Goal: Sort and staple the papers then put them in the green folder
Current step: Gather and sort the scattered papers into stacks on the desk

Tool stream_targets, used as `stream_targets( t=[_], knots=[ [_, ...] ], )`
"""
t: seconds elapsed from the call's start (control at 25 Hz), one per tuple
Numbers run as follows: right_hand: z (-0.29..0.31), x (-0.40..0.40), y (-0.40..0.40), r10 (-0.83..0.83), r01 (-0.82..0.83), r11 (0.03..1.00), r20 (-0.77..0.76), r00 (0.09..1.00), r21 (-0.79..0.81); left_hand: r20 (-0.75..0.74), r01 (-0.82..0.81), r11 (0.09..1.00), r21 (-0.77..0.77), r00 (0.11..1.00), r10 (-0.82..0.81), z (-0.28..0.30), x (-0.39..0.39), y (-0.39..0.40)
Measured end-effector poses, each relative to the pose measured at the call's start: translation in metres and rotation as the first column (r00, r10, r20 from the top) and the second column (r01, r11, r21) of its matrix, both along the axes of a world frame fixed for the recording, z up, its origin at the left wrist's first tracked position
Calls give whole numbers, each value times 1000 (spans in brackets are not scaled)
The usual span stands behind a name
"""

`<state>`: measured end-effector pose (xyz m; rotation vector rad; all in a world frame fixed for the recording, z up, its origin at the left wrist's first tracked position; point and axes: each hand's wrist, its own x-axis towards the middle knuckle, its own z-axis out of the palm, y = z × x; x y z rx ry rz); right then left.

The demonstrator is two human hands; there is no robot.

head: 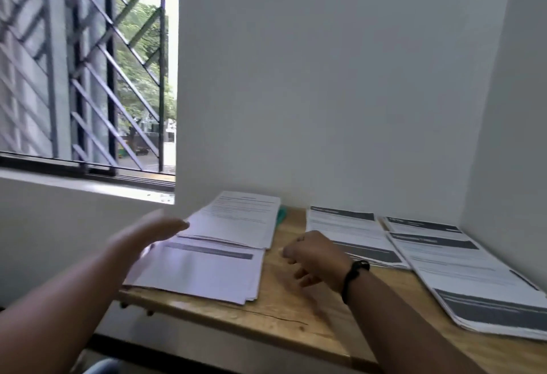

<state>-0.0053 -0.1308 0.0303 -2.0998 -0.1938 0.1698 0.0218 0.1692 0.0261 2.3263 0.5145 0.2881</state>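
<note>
Wooden table: I log paper stacks under flat left hand; right hand loosely curled, empty, beside them.

We see a light wooden tabletop carrying white printed paper stacks left and dark-banded ones right. Our blurred left hand stretches flat over the left stacks; our right hand, black wristband on, hovers loosely curled between them.
</note>
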Motion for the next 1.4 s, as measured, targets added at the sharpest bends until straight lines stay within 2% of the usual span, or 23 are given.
stream_targets(
  t=[0.12,0.24,0.4,0.52,0.64,0.72,0.96,1.08,1.16,1.28,1.4],
  knots=[
    [-12,16,33,-29,29,999,1,1000,37,-25,-5,997,-71,1000,3,-9,-9,28],
    [-12,34,48,-78,77,995,22,997,55,44,5,996,-88,999,-1,-11,5,24],
    [-3,60,52,-104,104,992,6,995,75,56,63,997,-44,997,-60,-9,44,4],
    [-5,92,51,-115,118,986,-35,993,115,-44,-12,995,100,999,16,-17,57,-11],
    [-13,119,56,-115,122,981,-55,992,151,-122,-68,925,373,985,122,-37,59,-23],
    [-16,131,61,-94,107,977,-79,992,187,-130,-61,890,452,983,133,-43,61,-26],
    [-16,144,65,27,99,896,-274,961,434,-141,-65,868,492,978,153,-46,65,-27],
    [-22,148,68,95,69,883,-320,943,464,-133,-79,852,517,976,171,-46,67,-27],
    [-27,150,74,74,77,883,-299,951,464,-140,-83,852,517,974,179,-48,68,-27],
    [-28,149,78,-26,105,873,-169,985,476,16,-180,869,462,981,195,-44,69,-19],
    [-14,137,66,-50,78,808,-64,997,584,357,-332,926,182,899,253,-31,66,-14]
  ],
)
